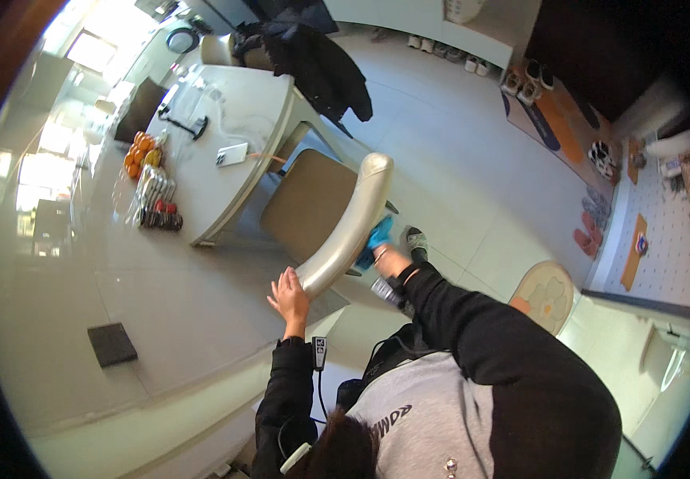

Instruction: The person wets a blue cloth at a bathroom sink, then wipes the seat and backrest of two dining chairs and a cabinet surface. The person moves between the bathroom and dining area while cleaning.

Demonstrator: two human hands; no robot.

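A chair with a curved, pale metallic-looking padded backrest (345,233) and a brown seat (312,203) stands before me. My left hand (290,302) is bare and holds the backrest at its near left end, the little-finger side spread outward. At the outer side of the backrest, my right hand (386,256) is closed on a crumpled blue cloth (379,233), which presses against the padding. The cloth and the backrest cover most of the right fingers. A bracelet circles that wrist.
Beyond the chair is a pale table (249,90) carrying a phone (232,154), a black stand (186,124), oranges (138,152) and packaged goods (156,200). A black garment (315,66) drapes another chair. Shoes (527,84) and a flower-patterned mat (545,296) lie to the right.
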